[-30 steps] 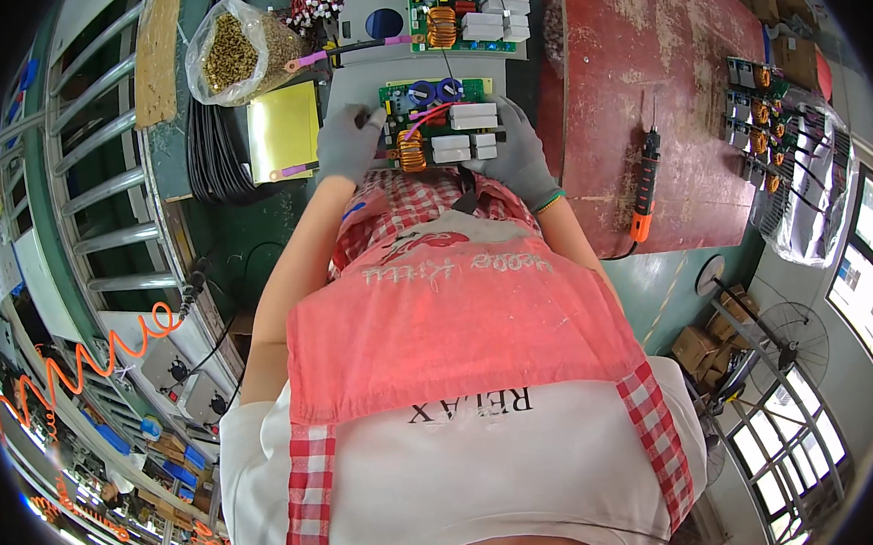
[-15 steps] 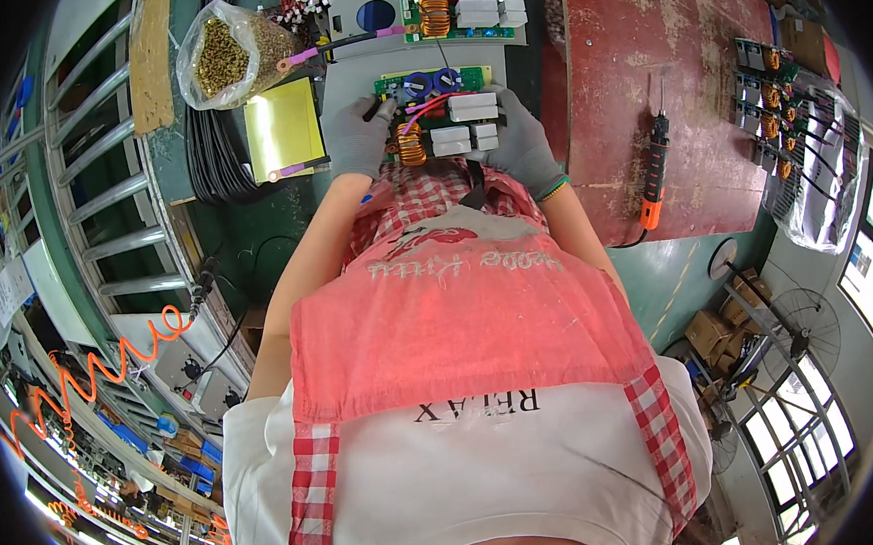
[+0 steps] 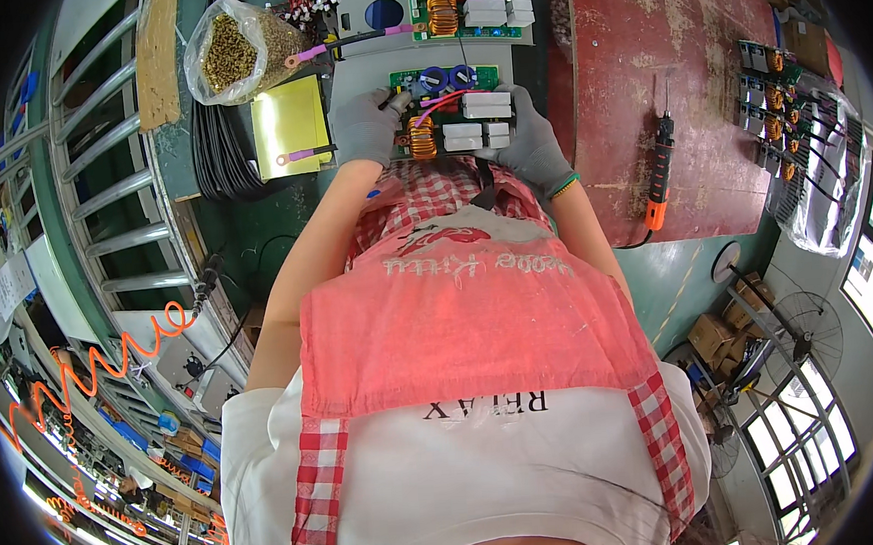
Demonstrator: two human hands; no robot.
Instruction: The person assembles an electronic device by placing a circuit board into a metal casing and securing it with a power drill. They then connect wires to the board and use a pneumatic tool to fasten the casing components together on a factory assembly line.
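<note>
Between my two gloved hands is a green circuit board (image 3: pixel 492 73) with blue round capacitors, a copper-wound coil (image 3: pixel 422 138), white block parts (image 3: pixel 463 136) and red-pink wires. My left hand (image 3: pixel 364 127), in a grey glove, is closed at the board's left edge, its thumb and forefinger beside the coil. At the right edge, my grey-gloved right hand (image 3: pixel 531 145) grips next to the white blocks; some of its fingertips are hidden. Beneath lies a grey plate (image 3: pixel 369 72). A similar circuit board (image 3: pixel 487 32) sits just beyond.
On the left are a bag of small brass-coloured parts (image 3: pixel 228 55), yellow sheets (image 3: pixel 287 122), black cables (image 3: pixel 219 156) and a lead with pink ends (image 3: pixel 353 43). To the right, an orange-handled soldering iron (image 3: pixel 659 174) lies on the red worn tabletop (image 3: pixel 610 162), with several boards (image 3: pixel 771 102) farther over.
The whole view has shifted a little. Against the plate, the board and both hands have moved slightly right and away from me. Both hands stay at the board's edges.
</note>
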